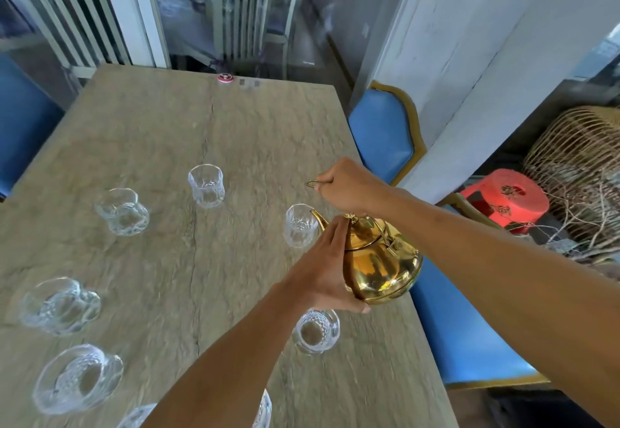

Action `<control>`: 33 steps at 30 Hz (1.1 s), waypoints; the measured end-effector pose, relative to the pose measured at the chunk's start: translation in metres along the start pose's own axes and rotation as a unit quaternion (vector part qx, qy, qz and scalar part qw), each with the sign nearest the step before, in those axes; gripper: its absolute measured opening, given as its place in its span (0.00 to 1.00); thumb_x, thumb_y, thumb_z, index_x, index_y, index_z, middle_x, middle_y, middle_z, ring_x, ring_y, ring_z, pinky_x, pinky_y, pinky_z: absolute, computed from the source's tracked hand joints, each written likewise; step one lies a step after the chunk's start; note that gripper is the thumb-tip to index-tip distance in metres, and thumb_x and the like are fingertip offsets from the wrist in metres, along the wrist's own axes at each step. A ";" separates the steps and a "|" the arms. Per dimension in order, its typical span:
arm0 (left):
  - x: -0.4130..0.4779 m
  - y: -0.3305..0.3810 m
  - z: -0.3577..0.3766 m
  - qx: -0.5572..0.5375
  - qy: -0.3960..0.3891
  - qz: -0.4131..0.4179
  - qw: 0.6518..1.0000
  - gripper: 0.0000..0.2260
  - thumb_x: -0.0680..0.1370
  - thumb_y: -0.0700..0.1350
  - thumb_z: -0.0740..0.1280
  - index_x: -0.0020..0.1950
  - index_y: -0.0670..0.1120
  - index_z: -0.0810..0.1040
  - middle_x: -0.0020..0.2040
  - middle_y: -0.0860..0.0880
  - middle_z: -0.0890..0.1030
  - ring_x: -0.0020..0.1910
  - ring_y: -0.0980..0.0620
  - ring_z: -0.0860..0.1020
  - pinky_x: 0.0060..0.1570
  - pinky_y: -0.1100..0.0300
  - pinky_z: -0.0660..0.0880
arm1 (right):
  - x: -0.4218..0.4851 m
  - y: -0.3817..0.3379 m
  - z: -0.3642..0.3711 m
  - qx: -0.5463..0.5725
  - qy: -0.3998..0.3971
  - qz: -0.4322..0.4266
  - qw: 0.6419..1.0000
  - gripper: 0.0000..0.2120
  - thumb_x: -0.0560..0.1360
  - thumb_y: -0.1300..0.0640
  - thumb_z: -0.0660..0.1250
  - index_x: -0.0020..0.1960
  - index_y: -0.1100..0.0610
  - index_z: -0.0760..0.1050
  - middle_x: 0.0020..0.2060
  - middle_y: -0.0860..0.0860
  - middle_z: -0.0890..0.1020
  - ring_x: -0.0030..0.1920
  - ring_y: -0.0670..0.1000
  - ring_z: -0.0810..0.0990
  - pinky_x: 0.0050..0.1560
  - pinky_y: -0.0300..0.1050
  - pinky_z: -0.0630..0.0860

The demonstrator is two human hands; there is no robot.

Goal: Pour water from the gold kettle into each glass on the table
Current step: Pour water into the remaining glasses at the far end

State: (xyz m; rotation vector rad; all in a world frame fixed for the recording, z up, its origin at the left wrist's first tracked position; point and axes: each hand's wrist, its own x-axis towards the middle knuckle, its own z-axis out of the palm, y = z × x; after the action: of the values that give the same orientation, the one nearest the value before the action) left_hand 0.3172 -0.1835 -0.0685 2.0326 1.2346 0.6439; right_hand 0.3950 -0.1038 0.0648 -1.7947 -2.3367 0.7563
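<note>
I hold the gold kettle above the table's right side, tilted with its spout at the rim of a clear glass. My right hand grips the kettle's wire handle from above. My left hand presses against the kettle's lid and left side. Several clear glasses stand on the stone-look table: one further back, one at the left, two at the near left, and one below the kettle. Two more show partly at the bottom edge.
Blue chairs with gold trim stand along the table's right edge and the near right. A red plastic stool and a wicker basket sit on the floor at the right. A small pink disc lies at the table's far edge.
</note>
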 end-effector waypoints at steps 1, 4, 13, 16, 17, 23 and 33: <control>0.000 -0.001 0.000 -0.005 -0.001 0.001 1.000 0.66 0.58 0.60 0.85 0.81 0.55 0.43 0.78 0.56 0.55 0.76 0.53 0.61 0.72 0.53 0.69 | 0.001 0.000 0.001 0.001 -0.005 0.001 1.000 0.16 0.81 0.56 0.63 0.66 0.59 0.78 0.54 0.55 0.85 0.33 0.42 0.73 0.33 0.36 0.69; 0.000 -0.003 -0.001 -0.014 -0.005 0.002 1.000 0.65 0.58 0.59 0.86 0.81 0.55 0.43 0.77 0.56 0.56 0.75 0.54 0.62 0.71 0.55 0.68 | 0.009 0.001 0.004 0.002 -0.012 0.015 1.000 0.15 0.81 0.56 0.63 0.61 0.64 0.81 0.47 0.60 0.85 0.30 0.45 0.71 0.33 0.39 0.69; 0.001 -0.009 -0.002 -0.052 -0.017 -0.016 0.998 0.65 0.58 0.58 0.86 0.80 0.55 0.44 0.76 0.56 0.58 0.73 0.54 0.64 0.70 0.57 0.67 | 0.034 0.003 0.015 -0.026 -0.033 0.046 0.998 0.17 0.79 0.56 0.64 0.60 0.67 0.79 0.55 0.63 0.83 0.31 0.49 0.70 0.35 0.44 0.68; 0.002 -0.011 -0.006 -0.055 -0.021 -0.020 0.998 0.65 0.58 0.59 0.86 0.80 0.56 0.44 0.77 0.56 0.58 0.74 0.53 0.64 0.71 0.54 0.68 | 0.038 0.002 0.016 -0.035 -0.039 0.057 0.997 0.16 0.79 0.57 0.64 0.61 0.65 0.80 0.50 0.61 0.85 0.29 0.47 0.68 0.32 0.44 0.66; 0.002 -0.012 -0.006 -0.056 -0.023 -0.021 0.998 0.65 0.57 0.59 0.86 0.80 0.57 0.44 0.77 0.56 0.58 0.74 0.53 0.64 0.72 0.54 0.67 | 0.040 0.001 0.016 -0.035 -0.039 0.061 0.997 0.16 0.79 0.57 0.64 0.61 0.65 0.80 0.47 0.61 0.85 0.29 0.47 0.68 0.32 0.44 0.66; 0.003 -0.011 -0.009 -0.062 -0.034 -0.021 0.997 0.64 0.58 0.59 0.86 0.80 0.57 0.45 0.76 0.55 0.60 0.73 0.53 0.65 0.71 0.55 0.67 | 0.046 0.000 0.016 -0.044 -0.054 0.074 0.995 0.15 0.79 0.58 0.64 0.61 0.65 0.80 0.50 0.62 0.85 0.29 0.48 0.69 0.32 0.43 0.66; 0.000 -0.011 -0.012 -0.077 -0.040 -0.024 0.996 0.63 0.58 0.59 0.86 0.80 0.57 0.46 0.75 0.56 0.61 0.72 0.53 0.67 0.71 0.52 0.69 | 0.050 -0.001 0.018 -0.053 -0.073 0.078 0.993 0.16 0.79 0.57 0.63 0.61 0.64 0.80 0.54 0.61 0.84 0.31 0.51 0.75 0.32 0.42 0.71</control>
State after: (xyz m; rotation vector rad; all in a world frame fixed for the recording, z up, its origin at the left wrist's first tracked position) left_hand 0.3029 -0.1761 -0.0684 1.8781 1.1462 0.6099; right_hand 0.3727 -0.0630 0.0384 -2.0515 -2.3891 0.8248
